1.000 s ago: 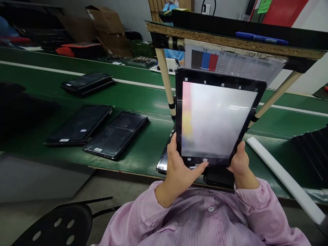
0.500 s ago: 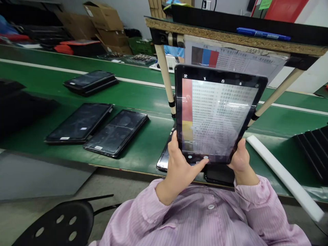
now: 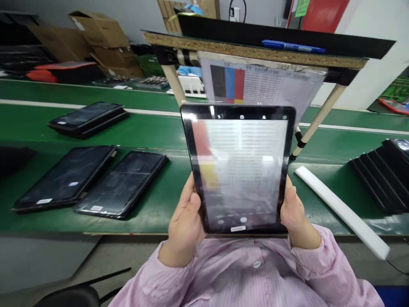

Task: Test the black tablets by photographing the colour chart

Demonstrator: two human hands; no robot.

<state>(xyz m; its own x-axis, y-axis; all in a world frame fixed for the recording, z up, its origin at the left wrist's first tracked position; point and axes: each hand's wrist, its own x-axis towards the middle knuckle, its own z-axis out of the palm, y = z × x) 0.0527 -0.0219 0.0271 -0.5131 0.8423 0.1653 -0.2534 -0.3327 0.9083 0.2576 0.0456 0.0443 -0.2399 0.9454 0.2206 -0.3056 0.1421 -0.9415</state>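
I hold a black tablet (image 3: 239,170) upright in front of me, its lit screen showing a blurred live picture with red and yellow blocks on the left. My left hand (image 3: 185,219) grips its lower left edge, thumb on the bezel. My right hand (image 3: 292,211) clasps the lower right edge from behind. The tablet faces a printed test chart (image 3: 255,83) with black, blue and red bars, hanging from a raised shelf (image 3: 249,49). Pink sleeves cover both my arms.
Two dark tablets (image 3: 92,181) lie side by side on the green conveyor belt (image 3: 153,128) to the left, a further stack (image 3: 87,117) behind them. A white foam bar (image 3: 341,211) and black slotted tray (image 3: 380,177) sit right. Cardboard boxes (image 3: 99,36) stand behind; a black stool (image 3: 68,296) is at bottom left.
The tablet has come down and closer to my chest, more upright. My left thumb has left the bottom-centre button and now rests on the left bezel. The view shifted rightward.
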